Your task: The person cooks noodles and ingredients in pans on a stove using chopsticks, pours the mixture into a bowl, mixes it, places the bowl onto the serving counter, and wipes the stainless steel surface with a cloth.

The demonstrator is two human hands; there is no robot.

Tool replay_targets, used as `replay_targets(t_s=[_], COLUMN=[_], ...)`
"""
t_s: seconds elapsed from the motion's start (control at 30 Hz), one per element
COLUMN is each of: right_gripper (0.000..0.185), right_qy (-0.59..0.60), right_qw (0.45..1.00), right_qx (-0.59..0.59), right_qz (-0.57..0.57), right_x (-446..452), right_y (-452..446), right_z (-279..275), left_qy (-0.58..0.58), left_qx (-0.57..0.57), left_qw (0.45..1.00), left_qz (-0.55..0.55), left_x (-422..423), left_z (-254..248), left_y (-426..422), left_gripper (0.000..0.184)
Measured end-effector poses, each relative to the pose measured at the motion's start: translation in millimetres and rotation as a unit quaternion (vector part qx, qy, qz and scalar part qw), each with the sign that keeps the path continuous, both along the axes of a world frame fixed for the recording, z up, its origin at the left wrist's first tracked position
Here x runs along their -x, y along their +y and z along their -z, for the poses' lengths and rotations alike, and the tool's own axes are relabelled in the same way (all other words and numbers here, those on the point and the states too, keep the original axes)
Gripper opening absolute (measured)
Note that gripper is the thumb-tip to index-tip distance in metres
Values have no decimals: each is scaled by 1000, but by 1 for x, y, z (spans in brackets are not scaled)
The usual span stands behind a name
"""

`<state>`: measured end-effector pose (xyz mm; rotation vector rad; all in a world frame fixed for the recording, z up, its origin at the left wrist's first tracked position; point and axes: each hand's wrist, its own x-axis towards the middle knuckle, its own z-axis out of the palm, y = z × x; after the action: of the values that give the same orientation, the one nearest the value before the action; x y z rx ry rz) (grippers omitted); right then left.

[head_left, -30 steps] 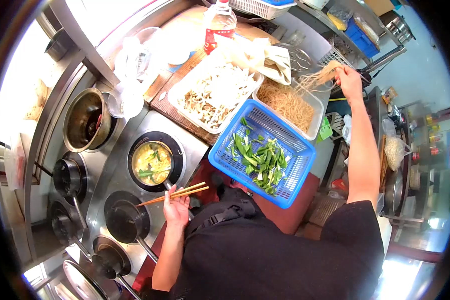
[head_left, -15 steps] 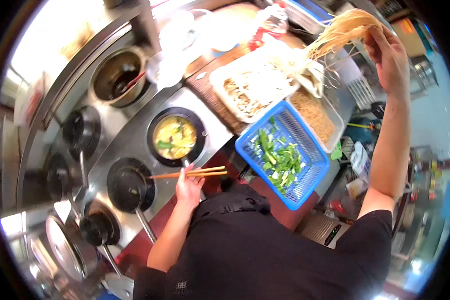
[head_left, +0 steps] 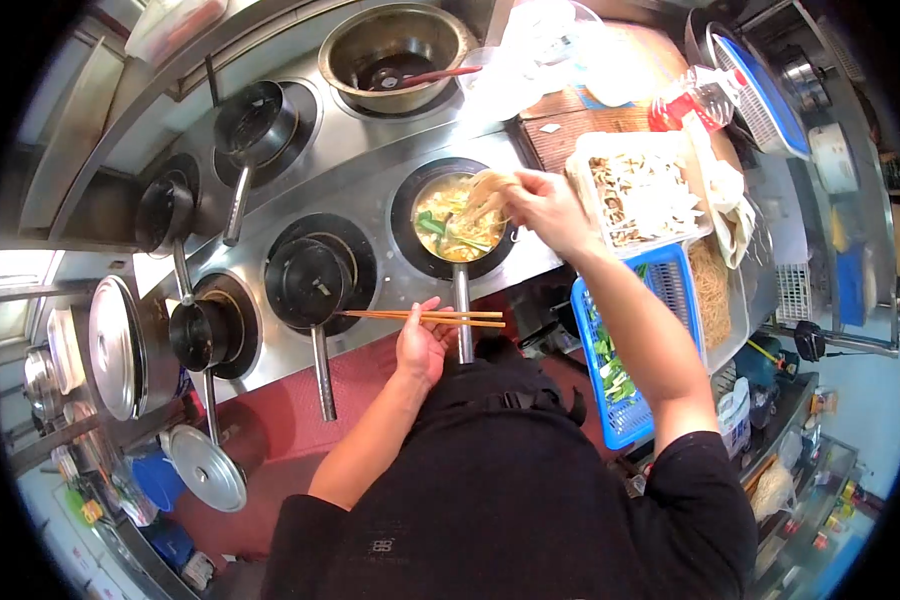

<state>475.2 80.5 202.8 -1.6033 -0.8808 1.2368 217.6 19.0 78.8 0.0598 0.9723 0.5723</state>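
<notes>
Stainless-steel stove surface (head_left: pixel 370 195) with round black burners, viewed from above in a kitchen with a red floor (head_left: pixel 290 430). On one burner sits a round pan with a straight metal handle (head_left: pixel 461 300), holding a yellow, egg-like soup with green leaves (head_left: pixel 440 232). Right hand (head_left: pixel 555 210): fingers pinched around a bundle of thin, pale tan noodles (head_left: pixel 487 200), which hangs over the pan; whether the lower strands are submerged cannot be told. Left hand (head_left: pixel 425 345): palm turned upward, thumb and fingers grasping a pair of slender, orange-brown chopsticks (head_left: pixel 465 318). These extend roughly level, crossing above the pan's handle in this view, their thin ends near a deep black pan (head_left: pixel 308 283) on the neighbouring burner. Beneath the right forearm, a blue, perforated plastic basket (head_left: pixel 582 335) contains chopped leafy greens (head_left: pixel 613 370). Just beside it stand a white rectangular tub (head_left: pixel 582 180) of sliced mushrooms (head_left: pixel 645 200) and a translucent container of more tan noodles (head_left: pixel 708 300). Behind the burners, a wide metal bowl (head_left: pixel 400 101) holds a red-handled utensil (head_left: pixel 440 75).
</notes>
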Motion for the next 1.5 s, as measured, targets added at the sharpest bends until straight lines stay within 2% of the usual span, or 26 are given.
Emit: replay_targets(t_s=[0.07,0.13,0.17,0.2,0.27,0.33,0.37,0.53,0.6,0.67,0.7,0.73,0.8,0.9,0.97,1.0,1.07,1.1,1.17,1.27,1.3,1.37,1.47,1.5], right_gripper=[24,37,49,54,47,34,25,26,25,15,12,15,12,18,33,33,49,49,49,39,39,35,25,20], right_qy=[73,115,41,-53,-6,48,21,-30,-111,-118,-175,-184,-282,-300,-323,-318,-252,-248,-392,-404,-403,-360,-334,-302], right_qw=[996,981,980,983,985,983,980,945,913,877,853,825,783,772,756,758,741,743,676,689,690,742,773,774], right_qx=[39,130,170,161,129,109,111,67,108,94,111,107,157,207,288,286,393,392,436,381,382,300,260,237], right_qz=[30,84,98,66,118,136,163,319,378,456,480,523,531,520,491,492,482,482,447,466,465,479,473,504], right_x=[2,-1,-2,-19,-26,-36,-43,-134,-179,-231,-254,-281,-314,-359,-369,-372,-377,-381,-388,-411,-414,-420,-409,-400], right_y=[9,8,2,-8,-32,-65,-81,-199,-249,-306,-330,-358,-391,-416,-406,-398,-379,-375,-367,-382,-386,-395,-402,-400], right_z=[56,112,125,165,150,105,89,69,63,73,72,83,82,101,100,95,85,92,106,141,138,129,84,66], left_qy=[-3,5,7,6,2,4,14,-8,-8,7,12,20,31,43,49,52,61,57,58,65,70,76,67,71], left_qx=[3,9,8,10,10,-4,-3,-3,-11,-10,-3,5,-3,-10,-15,-19,-29,-35,-39,-42,-40,-36,-38,-35], left_qw=[1000,1000,1000,1000,1000,1000,1000,998,997,996,996,996,995,994,993,993,992,992,992,991,990,990,990,990], left_qz=[-4,-4,1,3,15,19,27,58,74,88,87,85,95,101,105,107,103,106,108,111,112,111,120,120], left_x=[4,2,1,-1,-7,-12,-16,-37,-44,-52,-57,-62,-67,-76,-78,-79,-80,-80,-79,-81,-83,-84,-84,-86], left_z=[2,0,0,-1,1,4,4,18,21,19,15,12,12,11,10,9,7,6,6,4,4,3,5,3], left_y=[-1,-1,-1,-1,0,-4,-5,-7,-9,-10,-10,-10,-11,-14,-14,-15,-17,-17,-18,-18,-19,-19,-19,-19], left_gripper=[41,41,41,41,41,42,42,41,41,40,39,37,37,37,37,37,37,38,38,37,37,37,37,36])
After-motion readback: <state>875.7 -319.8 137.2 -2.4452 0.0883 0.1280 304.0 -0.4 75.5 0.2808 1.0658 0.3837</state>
